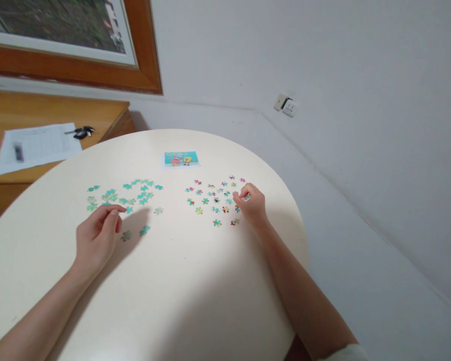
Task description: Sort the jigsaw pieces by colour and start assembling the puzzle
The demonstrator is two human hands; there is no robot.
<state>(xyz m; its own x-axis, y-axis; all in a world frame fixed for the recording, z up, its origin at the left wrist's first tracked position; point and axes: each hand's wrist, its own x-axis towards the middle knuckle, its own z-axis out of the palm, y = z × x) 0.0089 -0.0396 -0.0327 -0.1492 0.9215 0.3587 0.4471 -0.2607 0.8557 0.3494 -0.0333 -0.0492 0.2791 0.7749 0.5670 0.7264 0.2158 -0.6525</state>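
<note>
Flat jigsaw puzzle pieces lie in two loose groups on a round cream table. My left hand is over the near edge of the teal group, its thumb drawn in against the bent fingers and its index fingertip reaching forward. Whether anything is between those fingers is hidden. My right hand is at the right edge of the mixed-colour group, with thumb and index finger pinched together. What they hold, if anything, is too small to name. Two pieces, one greenish and one teal, lie apart near my left hand.
A small picture card or box with cartoon figures lies behind the pieces. To the left, a wooden desk bears a printed sheet and keys. A wall with a socket stands behind the table.
</note>
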